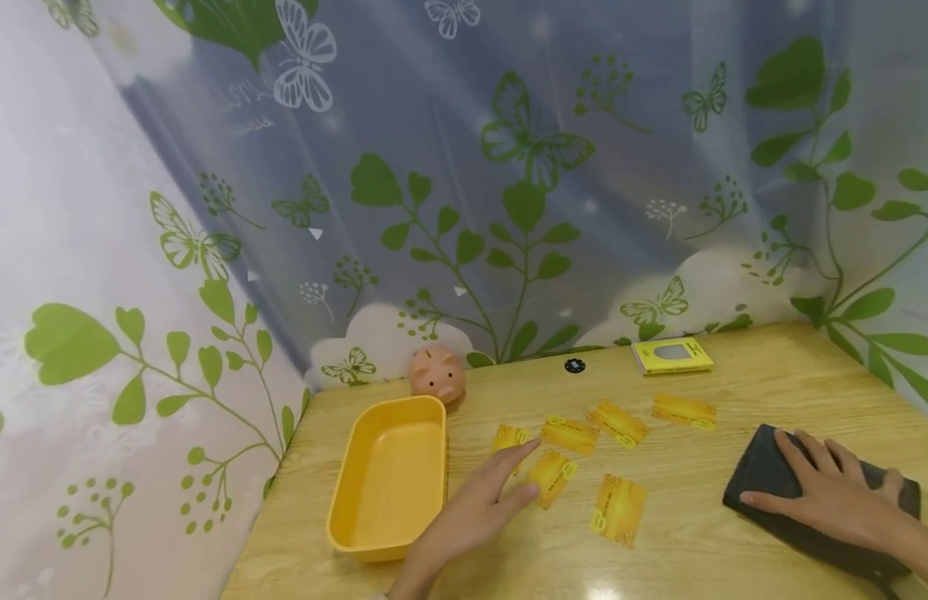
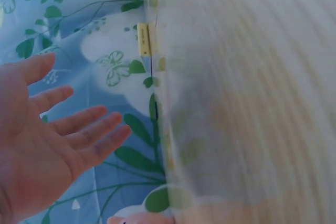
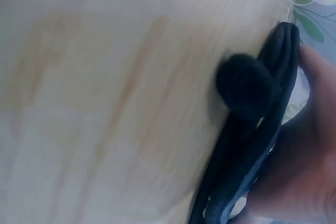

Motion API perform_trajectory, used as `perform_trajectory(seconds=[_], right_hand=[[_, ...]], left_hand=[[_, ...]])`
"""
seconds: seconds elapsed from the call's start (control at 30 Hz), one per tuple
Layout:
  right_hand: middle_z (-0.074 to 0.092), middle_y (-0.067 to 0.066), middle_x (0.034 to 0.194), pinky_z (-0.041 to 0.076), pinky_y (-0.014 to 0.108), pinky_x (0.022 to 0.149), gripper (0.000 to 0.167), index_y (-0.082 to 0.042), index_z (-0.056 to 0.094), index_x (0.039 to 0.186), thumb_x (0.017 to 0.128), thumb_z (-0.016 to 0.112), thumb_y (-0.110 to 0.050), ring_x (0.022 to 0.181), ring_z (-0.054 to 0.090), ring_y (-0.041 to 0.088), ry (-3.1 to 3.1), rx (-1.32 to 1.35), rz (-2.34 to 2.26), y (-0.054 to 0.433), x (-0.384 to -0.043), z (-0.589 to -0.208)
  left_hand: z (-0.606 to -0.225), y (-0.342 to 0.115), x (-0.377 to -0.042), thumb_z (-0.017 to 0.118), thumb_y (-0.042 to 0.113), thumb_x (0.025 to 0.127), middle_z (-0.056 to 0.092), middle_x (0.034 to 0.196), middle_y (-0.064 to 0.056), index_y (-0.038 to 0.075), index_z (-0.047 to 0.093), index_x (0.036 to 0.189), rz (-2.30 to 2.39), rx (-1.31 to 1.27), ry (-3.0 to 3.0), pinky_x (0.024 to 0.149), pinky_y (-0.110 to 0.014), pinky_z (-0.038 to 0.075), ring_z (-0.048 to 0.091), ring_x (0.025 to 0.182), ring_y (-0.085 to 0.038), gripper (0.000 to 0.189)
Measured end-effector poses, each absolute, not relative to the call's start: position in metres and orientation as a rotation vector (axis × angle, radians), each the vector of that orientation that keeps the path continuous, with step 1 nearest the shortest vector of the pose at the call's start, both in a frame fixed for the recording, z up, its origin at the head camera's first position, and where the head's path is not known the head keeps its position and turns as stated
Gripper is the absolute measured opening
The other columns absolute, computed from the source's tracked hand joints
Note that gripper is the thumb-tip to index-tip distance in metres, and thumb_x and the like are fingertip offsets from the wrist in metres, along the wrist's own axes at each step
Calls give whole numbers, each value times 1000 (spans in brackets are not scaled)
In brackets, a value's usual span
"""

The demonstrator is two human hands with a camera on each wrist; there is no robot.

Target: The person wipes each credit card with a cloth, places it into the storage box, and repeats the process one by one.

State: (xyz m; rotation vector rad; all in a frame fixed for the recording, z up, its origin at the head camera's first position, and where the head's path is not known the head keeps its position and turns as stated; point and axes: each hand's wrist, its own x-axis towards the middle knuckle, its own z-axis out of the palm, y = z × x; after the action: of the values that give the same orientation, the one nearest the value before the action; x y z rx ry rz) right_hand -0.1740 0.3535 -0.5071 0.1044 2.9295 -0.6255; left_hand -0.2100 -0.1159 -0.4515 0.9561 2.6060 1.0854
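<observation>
In the head view my left hand (image 1: 482,504) reaches over several yellow-orange cards, including one card (image 1: 619,510) in front and another card (image 1: 551,478) beside the thumb. Its fingers are extended and hold nothing; whether they touch a card is hard to tell. The left wrist view shows the same hand (image 2: 58,140) with spread fingers. On the right, my right hand (image 1: 846,500) rests on a dark soft pouch (image 1: 764,467), fingers laid across its top and thumb stretched along it. The right wrist view shows the pouch (image 3: 247,150) edge-on, with a round dark lump on its side.
A yellow tub (image 1: 389,475) stands left of the cards, with a pink piggy bank (image 1: 437,375) behind it. Toward the back lie a black round chip (image 1: 575,365) and a yellow box (image 1: 671,356). A patterned curtain (image 1: 449,167) hangs behind the wooden table (image 1: 696,542).
</observation>
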Motion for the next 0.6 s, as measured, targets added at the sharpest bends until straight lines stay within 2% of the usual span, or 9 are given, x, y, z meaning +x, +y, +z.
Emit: perform_trajectory(seconds=[0.1,0.33,0.47,0.6], right_hand=[[5,43,158,-20,92,87,122,10,12,159,88,60,-77,134,-1,73,2914,97,-629,354,-176,-508],[9,47,153,-3,97,86,122,16,16,156,90,59,-76,127,9,78,2871,32,-548,356,-182,-502],[6,47,153,-1,98,83,122,16,14,157,91,55,-78,126,9,78,2838,21,-516,355,-182,-498],[4,46,155,-3,98,83,122,15,11,158,92,54,-78,126,8,78,2828,18,-515,356,-182,-496]], left_hand=[[-456,-108,-213,45,54,109,39,164,2,29,32,164,1058,987,2572,119,-53,37,39,150,-24,62],[-465,-77,-220,60,38,106,54,153,-6,14,46,158,1007,935,2454,105,-36,50,56,133,-22,58],[-470,-61,-221,67,33,103,61,142,-8,7,48,154,1013,903,2398,102,-28,50,59,128,-16,60],[-472,-51,-222,70,33,101,62,141,-5,5,47,154,994,895,2361,102,-26,50,58,128,-13,64]])
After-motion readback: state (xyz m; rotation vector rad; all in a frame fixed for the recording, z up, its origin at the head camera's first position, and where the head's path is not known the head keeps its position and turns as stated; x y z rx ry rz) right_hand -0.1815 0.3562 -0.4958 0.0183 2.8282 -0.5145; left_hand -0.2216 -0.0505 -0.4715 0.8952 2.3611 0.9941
